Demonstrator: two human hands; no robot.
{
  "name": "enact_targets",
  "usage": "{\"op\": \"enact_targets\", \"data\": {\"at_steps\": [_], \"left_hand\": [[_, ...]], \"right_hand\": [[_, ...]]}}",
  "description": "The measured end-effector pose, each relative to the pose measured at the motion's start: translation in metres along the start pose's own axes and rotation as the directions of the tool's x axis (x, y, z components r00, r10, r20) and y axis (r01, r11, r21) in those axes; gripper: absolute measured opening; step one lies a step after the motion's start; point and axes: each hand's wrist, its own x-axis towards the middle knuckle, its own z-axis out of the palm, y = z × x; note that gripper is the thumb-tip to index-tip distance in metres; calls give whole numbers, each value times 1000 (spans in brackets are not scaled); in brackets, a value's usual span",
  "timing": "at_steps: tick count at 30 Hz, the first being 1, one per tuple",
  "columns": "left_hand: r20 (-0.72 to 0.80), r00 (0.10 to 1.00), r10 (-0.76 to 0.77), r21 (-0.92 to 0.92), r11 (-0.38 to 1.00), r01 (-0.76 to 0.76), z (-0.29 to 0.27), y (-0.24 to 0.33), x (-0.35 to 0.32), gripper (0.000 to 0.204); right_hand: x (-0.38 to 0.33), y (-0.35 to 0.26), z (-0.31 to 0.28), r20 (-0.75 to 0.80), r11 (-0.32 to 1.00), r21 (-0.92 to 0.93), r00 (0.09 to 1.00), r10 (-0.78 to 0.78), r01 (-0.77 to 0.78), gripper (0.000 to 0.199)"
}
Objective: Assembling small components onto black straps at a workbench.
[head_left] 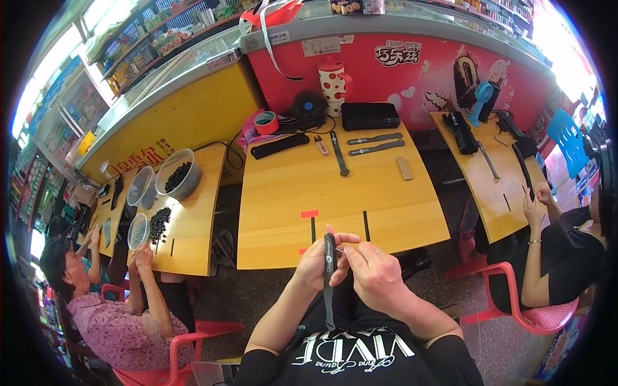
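My left hand point(312, 265) is closed around a dark grey fabric strap point(329, 283), which hangs down in front of my shirt. Close beside it, my right hand point(378, 275) pinches with thumb and index finger at the strap's edge. Something thin and pale seems to be between those fingertips, too small to name. On the table point(270, 212) before me lie two similar grey straps point(375, 138) side by side, and a third strap point(339, 154) points toward me. Small snips point(320, 145) rest to the left of that one.
A long black pouch point(280, 147), a tape roll point(266, 122), a black case point(370, 116) and a spotted tumbler point(332, 90) stand along the far side. A tan block point(404, 168) lies at right. People work at side tables; the left one holds plastic tubs point(187, 183).
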Motion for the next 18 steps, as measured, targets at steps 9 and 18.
{"op": "enact_targets", "data": {"at_steps": [9,18], "left_hand": [[23,999,22,19,1000,-22,-1,1,-1,69],[26,999,48,95,994,-50,-6,0,0,67]], "right_hand": [[0,0,0,-6,1000,-30,1000,-11,11,43],[1,1,0,-1,995,-83,999,-48,48,34]]}}
